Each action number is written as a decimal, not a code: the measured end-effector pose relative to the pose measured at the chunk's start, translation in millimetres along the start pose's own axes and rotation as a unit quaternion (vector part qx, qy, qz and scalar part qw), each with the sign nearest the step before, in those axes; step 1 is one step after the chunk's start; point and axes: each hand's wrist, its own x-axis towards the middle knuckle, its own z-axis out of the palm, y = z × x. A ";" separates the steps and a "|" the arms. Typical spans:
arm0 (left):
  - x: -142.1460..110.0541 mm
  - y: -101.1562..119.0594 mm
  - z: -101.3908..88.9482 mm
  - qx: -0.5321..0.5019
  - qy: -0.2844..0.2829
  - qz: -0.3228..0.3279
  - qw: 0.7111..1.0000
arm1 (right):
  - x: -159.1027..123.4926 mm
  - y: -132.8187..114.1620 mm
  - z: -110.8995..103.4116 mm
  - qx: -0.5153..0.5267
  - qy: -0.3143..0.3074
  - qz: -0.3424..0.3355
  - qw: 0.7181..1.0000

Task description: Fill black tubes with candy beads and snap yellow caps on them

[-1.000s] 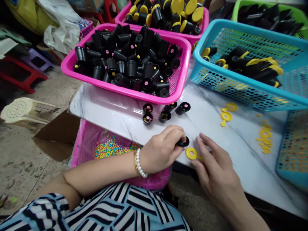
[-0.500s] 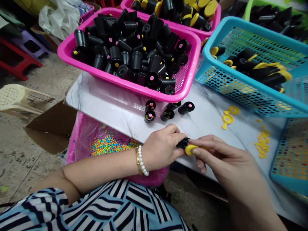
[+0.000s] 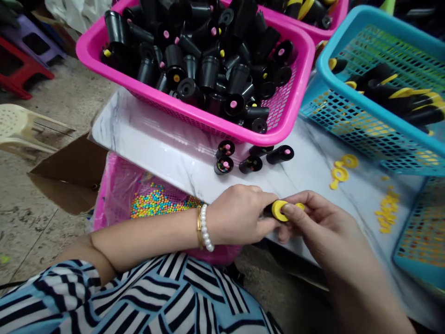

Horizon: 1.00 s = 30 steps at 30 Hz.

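My left hand (image 3: 243, 213) is closed around a small black plastic cup (image 3: 268, 211), most of which my fingers hide. A round yellow cap (image 3: 279, 211) with a tab sits over the cup's mouth. My right hand (image 3: 313, 218) pinches this cap, thumb on its face and fingers behind it. Whether the cap is fully seated I cannot tell. Beyond my hands, several black cups (image 3: 223, 165) with pink pieces stand or lie on the marbled table (image 3: 167, 153); some show coloured beads inside. Two yellow ring caps (image 3: 340, 174) lie to the right.
A pink basket (image 3: 194, 118) heaped with black cups stands at the back. Right of it is a blue basket (image 3: 375, 125) with yellow-capped cups. Small yellow pieces (image 3: 387, 211) lie at the right. Coloured beads (image 3: 156, 202) fill a pink, plastic-lined basket below the table's left edge.
The yellow cap has come up from beside the cup's rim onto its mouth, now facing me. My right thumb has moved onto its face. The view has shifted slightly.
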 end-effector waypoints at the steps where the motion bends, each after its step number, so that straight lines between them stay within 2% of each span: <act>1: 0.6 2.0 -3.3 -0.033 -0.010 -0.016 0.999 | -0.6 0.5 0.5 0.007 -0.003 -0.002 1.000; 5: 3.9 5.3 -14.1 -0.155 -0.048 -0.060 0.985 | -3.4 3.8 3.3 -0.003 0.012 -0.026 1.000; 9: 3.8 3.1 -13.5 -0.185 -0.087 -0.094 0.974 | -3.4 5.7 9.5 0.010 0.027 -0.036 0.999; 10: 2.4 2.3 -11.2 -0.176 -0.080 -0.094 0.977 | -3.0 5.6 11.2 0.018 0.025 -0.034 0.999; 12: -1.3 0.2 -4.3 -0.147 -0.016 -0.068 0.987 | -1.9 5.1 13.2 0.034 0.023 -0.026 0.999; 15: -6.3 -4.1 7.7 -0.086 0.098 0.019 0.991 | -1.6 6.2 8.9 0.059 0.027 -0.012 0.998; 17: -8.8 -6.9 13.8 -0.044 0.133 0.064 0.988 | -2.3 8.2 0.8 0.092 0.015 -0.013 0.996; 20: -10.9 -9.2 17.8 -0.005 0.140 0.078 0.987 | -1.0 8.8 -12.8 0.146 -0.021 -0.019 0.989; 23: -11.8 -9.0 18.6 0.014 0.120 0.085 0.989 | 6.7 2.3 -17.2 0.149 -0.072 0.011 0.986; 27: -11.5 -6.0 22.8 0.077 0.118 0.078 0.987 | 17.2 -11.4 -5.2 0.101 -0.124 0.046 0.986; 30: -9.3 -3.5 27.8 0.153 0.133 0.076 0.976 | 16.1 -14.2 3.7 0.077 -0.110 0.033 0.990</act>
